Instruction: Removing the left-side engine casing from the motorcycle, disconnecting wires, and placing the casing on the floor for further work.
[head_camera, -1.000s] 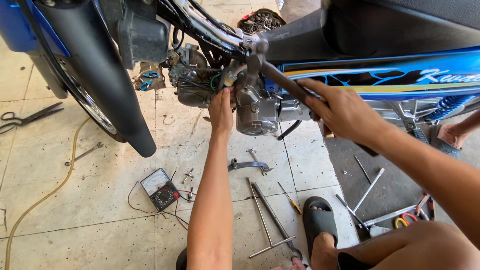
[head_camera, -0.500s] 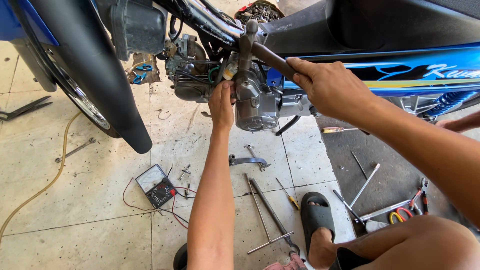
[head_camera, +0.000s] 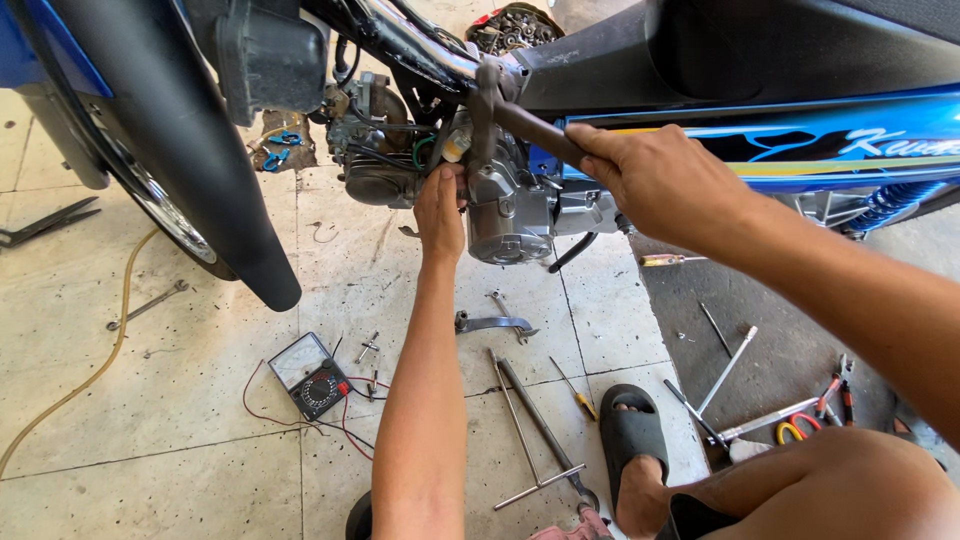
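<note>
Gripping a gray hammer (head_camera: 525, 120), the right hand (head_camera: 665, 185) has its fingers wrapped tight around the handle. The left hand (head_camera: 441, 212) presses on the silver engine (head_camera: 505, 215), fingers hidden. A meter (head_camera: 310, 375) lies on the floor (head_camera: 200, 440).

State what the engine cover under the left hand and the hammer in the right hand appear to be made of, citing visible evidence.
Engine cover: probably cast metal, likely aluminium, judging by its dull silver-grey sheen and rounded moulded shape. Hammer: the head looks like dark, worn steel; the handle, gripped by the right hand, is dark brown, possibly wood, though that stays uncertain. The left hand rests against the cover.
</note>
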